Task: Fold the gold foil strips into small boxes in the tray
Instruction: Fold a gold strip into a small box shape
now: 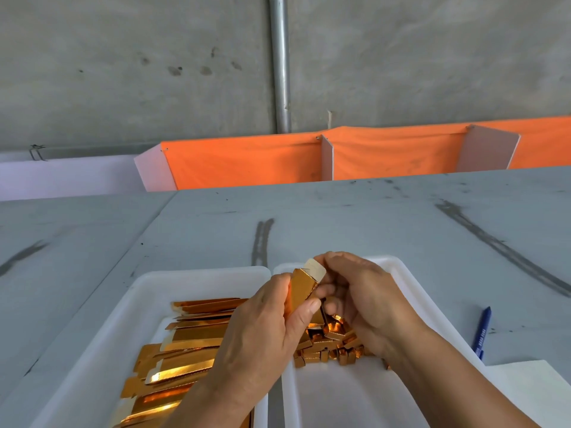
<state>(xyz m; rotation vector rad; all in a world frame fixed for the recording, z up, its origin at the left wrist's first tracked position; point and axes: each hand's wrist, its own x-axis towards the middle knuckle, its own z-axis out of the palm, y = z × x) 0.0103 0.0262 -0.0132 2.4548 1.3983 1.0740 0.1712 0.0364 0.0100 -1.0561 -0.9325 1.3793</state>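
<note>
**Two white trays, one half-formed box held above them**

Two white trays sit side by side on the grey bench [340, 217], with only a narrow gap between their inner walls. The left tray [102, 319] holds a loose heap of flat gold foil strips [185, 359], overlapping at slightly different angles, with their pale tab ends showing here and there. The right tray [398, 267] holds a cluster of small folded boxes [333, 341] piled toward its far half, while its near floor shows bare white.

Above the gap between the trays, both hands hold one partly folded strip [301, 288] upright, already shaped into a long gold tube with a pale flap standing open at its top. The left hand [262, 329] grips the lower body of the tube, its thumb pressed along the front face. The right hand [361, 288] pinches the tube's upper end just beside the flap, fingers curled in behind it.

A blue pen [482, 332] lies on the bench near the right tray's outer wall, and a white sheet [531, 390] lies just beyond it at the lower right.

Past the trays the bench runs on as scuffed grey surface with dark streaks, up to its far edge. An orange cloth barrier [247, 162] with white dividers stands along that edge, in front of a concrete wall with a metal pipe [279, 63]. A seam between bench panels runs diagonally to the left of the left tray.
</note>
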